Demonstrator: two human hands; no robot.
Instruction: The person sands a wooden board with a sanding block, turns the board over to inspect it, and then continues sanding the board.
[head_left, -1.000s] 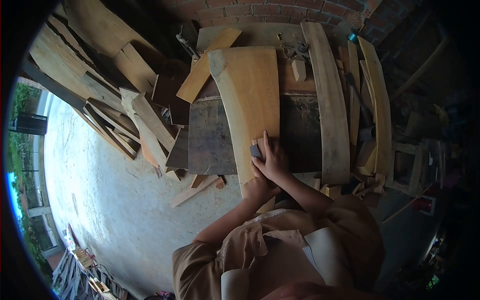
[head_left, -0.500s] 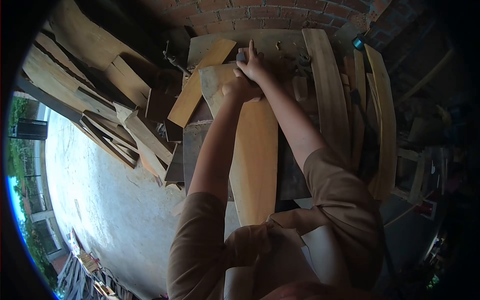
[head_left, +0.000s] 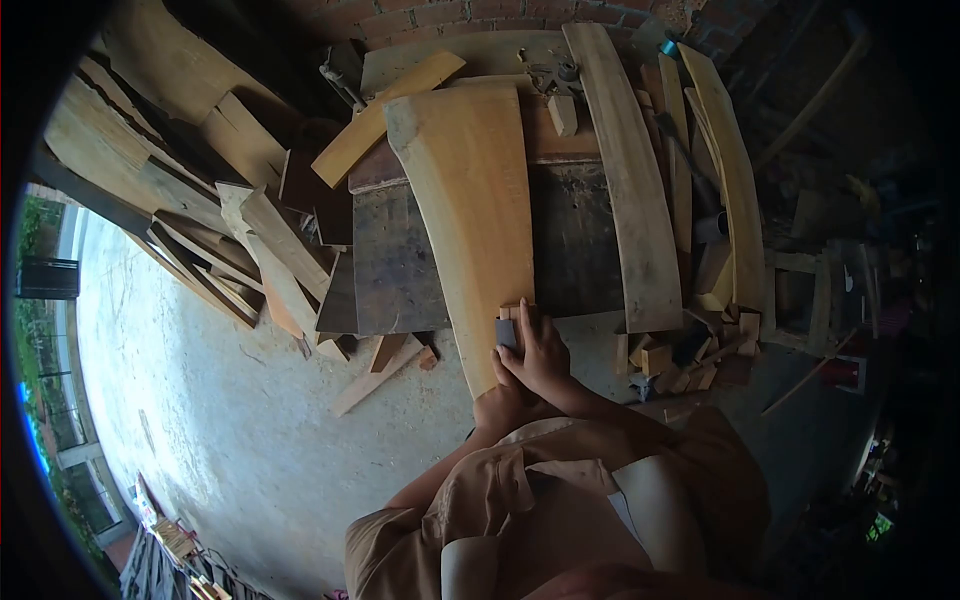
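A long, pale yellow-brown board (head_left: 470,190) lies lengthwise on the dark workbench, its narrow near end reaching past the bench edge close to my body. On that near part sits a small wooden hand plane (head_left: 507,332), with a flat grey piece standing in its top. My right hand (head_left: 541,362) grips its right side, the index finger stretched forward along it. Behind and below, my left hand (head_left: 502,404) is closed at the back of the plane, partly hidden by the right hand. The plane's underside is out of sight.
The workbench (head_left: 575,245) carries a greyer plank (head_left: 632,190) at right, a slanted short board (head_left: 385,120) at left and a small wood block (head_left: 562,115). Boards (head_left: 265,240) are stacked at left. Offcuts (head_left: 690,360) lie on the floor at right. A brick wall stands behind.
Both hands have drawn the hand plane from the board's far end back to its near end, close to my body. My arms have bent, and the view has shifted slightly.
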